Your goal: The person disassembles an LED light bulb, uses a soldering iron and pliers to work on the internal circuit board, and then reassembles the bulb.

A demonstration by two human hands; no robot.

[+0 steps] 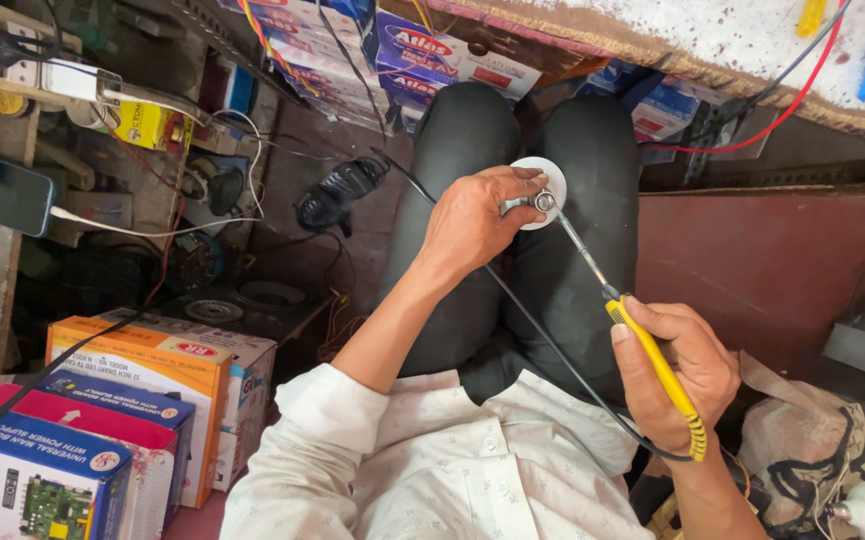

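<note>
My left hand (475, 222) grips a small white round part (551, 170) with a metal fitting, held over my lap between my knees in black trousers. My right hand (675, 372) holds a soldering iron with a yellow handle (665, 378). Its thin metal shaft (581, 242) points up and left, and its tip touches the metal fitting (545, 201) on the white part. A black cord (543, 335) runs from the iron's handle across my lap.
Several cardboard boxes (143, 370) are stacked at the lower left. A phone (1, 195) lies on a shelf at the left with cables. More boxes (433, 50) sit under a worn bench (713, 45) at the top, which carries red and black wires. A red panel (773, 270) stands at the right.
</note>
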